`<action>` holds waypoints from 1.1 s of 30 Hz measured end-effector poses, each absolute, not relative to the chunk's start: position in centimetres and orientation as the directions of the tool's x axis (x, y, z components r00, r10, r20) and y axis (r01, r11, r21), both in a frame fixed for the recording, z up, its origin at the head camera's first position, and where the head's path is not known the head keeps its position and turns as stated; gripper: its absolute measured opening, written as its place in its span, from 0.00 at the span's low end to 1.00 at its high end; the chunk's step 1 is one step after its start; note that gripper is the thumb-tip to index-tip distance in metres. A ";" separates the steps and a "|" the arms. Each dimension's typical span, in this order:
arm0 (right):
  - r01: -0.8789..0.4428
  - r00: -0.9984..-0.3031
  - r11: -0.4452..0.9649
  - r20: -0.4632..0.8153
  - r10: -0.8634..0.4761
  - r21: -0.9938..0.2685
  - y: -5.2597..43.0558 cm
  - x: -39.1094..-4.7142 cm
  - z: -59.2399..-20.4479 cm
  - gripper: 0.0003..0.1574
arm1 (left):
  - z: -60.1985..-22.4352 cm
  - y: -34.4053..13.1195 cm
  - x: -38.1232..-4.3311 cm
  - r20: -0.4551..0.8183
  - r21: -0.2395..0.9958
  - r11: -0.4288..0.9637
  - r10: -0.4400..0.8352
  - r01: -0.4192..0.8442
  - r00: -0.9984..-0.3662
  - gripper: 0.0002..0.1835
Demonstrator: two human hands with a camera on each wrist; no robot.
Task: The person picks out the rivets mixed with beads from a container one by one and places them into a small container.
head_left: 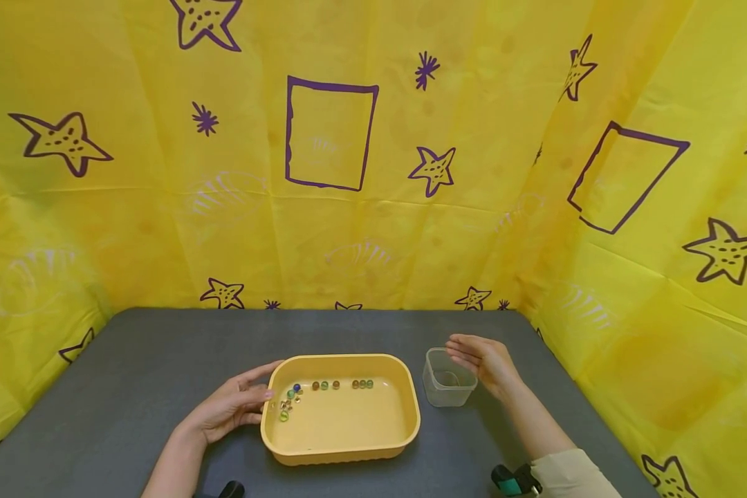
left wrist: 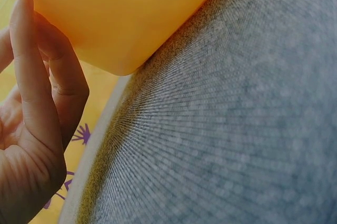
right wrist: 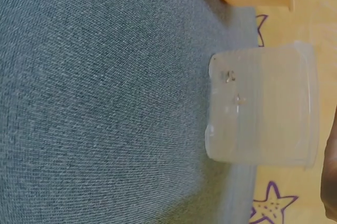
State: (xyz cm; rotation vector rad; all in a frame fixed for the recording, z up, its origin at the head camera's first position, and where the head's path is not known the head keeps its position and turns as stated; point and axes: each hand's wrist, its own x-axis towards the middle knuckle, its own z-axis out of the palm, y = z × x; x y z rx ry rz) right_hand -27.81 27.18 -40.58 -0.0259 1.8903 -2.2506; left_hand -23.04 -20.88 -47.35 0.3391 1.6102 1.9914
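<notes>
The left hand [head_left: 233, 404] is at the left end of a yellow plastic basin [head_left: 342, 458], gripping its rim. In the left wrist view, a fingertip of that hand [left wrist: 37, 103] lies against the basin wall [left wrist: 121, 24]. Inside the basin, glass marbles [head_left: 362, 384] line the far side, and small shiny pieces [head_left: 286, 404] gather with more marbles at the left. My right hand [head_left: 488, 363] hovers at the right rim of a clear plastic container [head_left: 448, 395], fingers extended together. A few small shiny bits [right wrist: 230, 76] show low in that container in the right wrist view.
Basin and container stand side by side on a grey cloth-covered table [head_left: 180, 339]. Yellow curtains [head_left: 324, 228] with purple drawings hang behind and at the sides. A dark and teal wrist strap [head_left: 515, 478] is at the right forearm.
</notes>
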 end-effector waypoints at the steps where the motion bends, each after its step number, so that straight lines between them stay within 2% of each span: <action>1: 0.145 -0.979 -0.159 -0.119 -0.164 -0.977 27.2 -27.8 -40.6 0.26 | -47.4 -20.9 -23.0 -0.142 0.957 -0.132 0.561 -0.257 -0.815 0.38; 12: 0.157 -0.979 -0.153 -0.134 -0.153 -0.976 27.2 -27.7 -41.0 0.20 | -47.4 -20.9 -23.0 -0.147 0.957 -0.130 0.556 -0.260 -0.818 0.39; 19: 0.149 -0.981 -0.116 -0.131 -0.146 -0.982 26.7 -27.7 -40.8 0.26 | -47.5 -20.9 -23.1 -0.151 0.956 -0.129 0.555 -0.264 -0.818 0.39; 33: 0.142 -0.975 -0.104 -0.120 -0.187 -0.984 24.7 -27.7 -40.6 0.25 | -47.6 -20.9 -23.1 -0.166 0.959 -0.107 0.535 -0.261 -0.828 0.41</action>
